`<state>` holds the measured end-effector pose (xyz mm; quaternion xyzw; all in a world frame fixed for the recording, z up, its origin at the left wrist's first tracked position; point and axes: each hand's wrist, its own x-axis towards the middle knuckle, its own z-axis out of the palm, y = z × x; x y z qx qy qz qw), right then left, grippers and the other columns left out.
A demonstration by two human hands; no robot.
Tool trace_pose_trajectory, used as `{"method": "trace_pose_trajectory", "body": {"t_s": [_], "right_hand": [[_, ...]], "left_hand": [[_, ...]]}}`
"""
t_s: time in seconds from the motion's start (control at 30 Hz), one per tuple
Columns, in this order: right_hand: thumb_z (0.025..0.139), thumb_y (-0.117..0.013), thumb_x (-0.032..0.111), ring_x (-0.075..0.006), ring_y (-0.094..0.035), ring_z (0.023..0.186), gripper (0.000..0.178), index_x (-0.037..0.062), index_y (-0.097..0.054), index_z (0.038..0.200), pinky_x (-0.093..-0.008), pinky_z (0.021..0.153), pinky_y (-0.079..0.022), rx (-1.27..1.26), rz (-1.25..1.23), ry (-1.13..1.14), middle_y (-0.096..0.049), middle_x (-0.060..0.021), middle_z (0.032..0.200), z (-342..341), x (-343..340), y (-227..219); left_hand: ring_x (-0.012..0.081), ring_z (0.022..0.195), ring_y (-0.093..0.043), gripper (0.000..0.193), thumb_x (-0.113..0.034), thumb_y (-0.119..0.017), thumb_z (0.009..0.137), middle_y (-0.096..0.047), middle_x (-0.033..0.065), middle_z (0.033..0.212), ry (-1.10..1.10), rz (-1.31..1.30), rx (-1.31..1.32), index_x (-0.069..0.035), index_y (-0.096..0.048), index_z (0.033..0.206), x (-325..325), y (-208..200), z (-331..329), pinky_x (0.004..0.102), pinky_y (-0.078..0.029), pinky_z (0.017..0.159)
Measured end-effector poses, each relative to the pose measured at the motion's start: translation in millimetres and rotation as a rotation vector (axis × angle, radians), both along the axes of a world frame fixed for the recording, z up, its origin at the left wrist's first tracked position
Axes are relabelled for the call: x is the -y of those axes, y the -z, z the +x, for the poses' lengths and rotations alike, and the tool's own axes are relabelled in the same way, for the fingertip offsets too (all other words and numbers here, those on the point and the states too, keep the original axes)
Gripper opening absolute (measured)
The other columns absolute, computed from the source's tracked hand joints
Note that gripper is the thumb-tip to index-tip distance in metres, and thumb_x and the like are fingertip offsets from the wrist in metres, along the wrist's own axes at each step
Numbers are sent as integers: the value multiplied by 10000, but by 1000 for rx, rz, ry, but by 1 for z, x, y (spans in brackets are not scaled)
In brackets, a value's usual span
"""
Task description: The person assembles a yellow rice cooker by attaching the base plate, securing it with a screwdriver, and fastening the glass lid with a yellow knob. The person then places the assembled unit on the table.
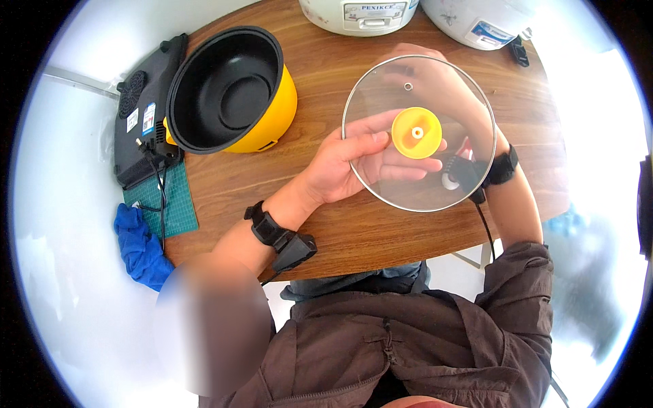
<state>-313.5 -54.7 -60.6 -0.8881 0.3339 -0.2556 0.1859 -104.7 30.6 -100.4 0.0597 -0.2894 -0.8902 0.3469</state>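
A round, clear glass lid [435, 190] with a thin metal rim is raised over the right part of the table. At its middle is a yellow round knob [408, 151] with a white centre. My left hand [333, 163] grips the lid from the left, thumb close beside the knob and fingers showing through the glass. Behind the far part of the lid, my right hand [425, 75] is seen partly through the glass, its fingers curled by the rim. Whether that hand grips the rim or something else is hidden. A black strap device circles each wrist.
A yellow pot [284, 112] with a black inside stands left on the wooden table [320, 238]. Beside it are a black flat appliance [139, 102] with a cable, a green mat [180, 204] and a blue cloth [139, 248]. Two white appliances [469, 20] stand at the far edge.
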Motion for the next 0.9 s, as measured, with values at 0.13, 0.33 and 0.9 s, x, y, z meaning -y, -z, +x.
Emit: {"method": "trace_pose_trajectory", "body": {"t_s": [0.13, 0.33, 0.9], "right_hand": [[900, -653, 192, -231, -481, 1342, 332, 57, -694, 1201, -340, 1074, -449, -40, 67, -153, -618, -105, 1335, -2, 14, 10], [928, -636, 149, -360, -677, 936, 197, 16, -721, 1046, -420, 873, -536, -143, 52, 35, -715, -166, 990, 9, 35, 31], [907, -732, 31, -177, -676, 817, 109, 4, -708, 1009, -291, 748, -538, 350, 160, 284, -716, -77, 932, 7, -37, 20]], "left_hand": [[444, 1312, -577, 641, -257, -522, 1062, -417, 368, 1517, 16, 16, -29, 33, -277, 1578, -1, 2, 1, 466, -537, 1069], [446, 1320, -569, 582, -226, -476, 1076, -433, 347, 1517, -129, 20, 8, 24, -302, 1572, 2, 0, 3, 461, -531, 1082], [382, 1355, -545, 471, -83, -395, 1099, -485, 191, 1509, -623, -167, 298, 19, -334, 1554, 8, 23, -4, 505, -468, 1145]]}}
